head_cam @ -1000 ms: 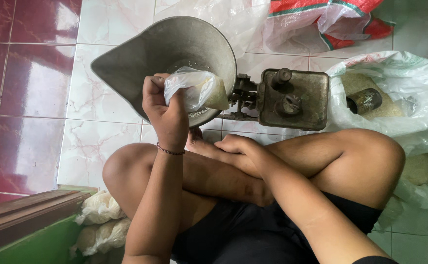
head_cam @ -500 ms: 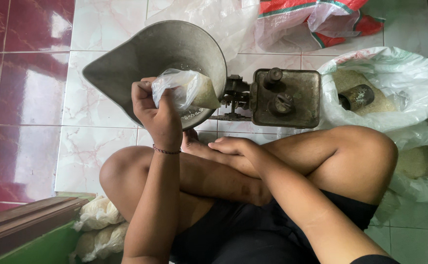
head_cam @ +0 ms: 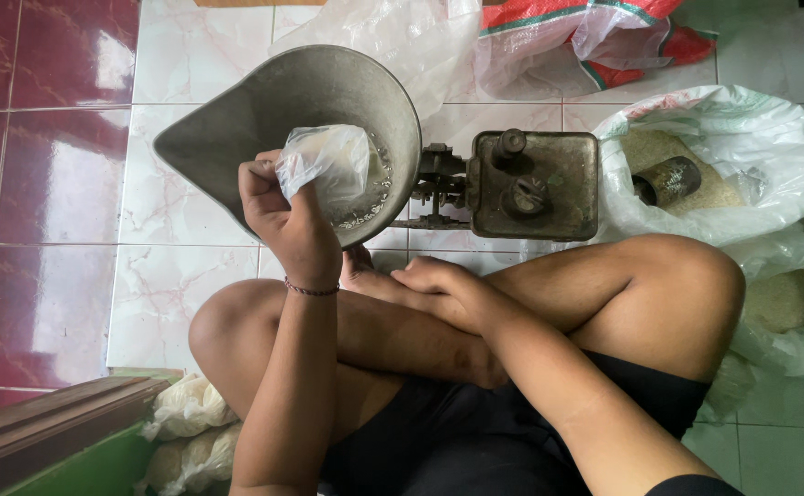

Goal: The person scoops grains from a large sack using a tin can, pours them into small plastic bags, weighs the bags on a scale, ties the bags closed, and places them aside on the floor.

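My left hand (head_cam: 284, 213) is raised over the grey metal scale pan (head_cam: 236, 110) and grips a small clear plastic bag (head_cam: 328, 163), which hangs over the pan's right side. A few grains lie in the pan under the bag. My right hand (head_cam: 440, 277) rests on my crossed legs, fingers loosely curled, holding nothing. The pan sits on an old metal balance scale (head_cam: 535, 184) with two weights on top, standing on the tiled floor in front of me.
At right, a white sack (head_cam: 769, 156) of grain holds a dark metal can (head_cam: 668, 179). A second grain bag (head_cam: 787, 298) lies by my right knee. Filled small bags (head_cam: 186, 432) are piled at lower left beside a green box (head_cam: 80, 464). A red-and-white sack (head_cam: 595, 28) lies behind the scale.
My left hand has turned the plastic bag and lowered it closer into the pan. The view has shifted slightly. My right hand stays on my legs.
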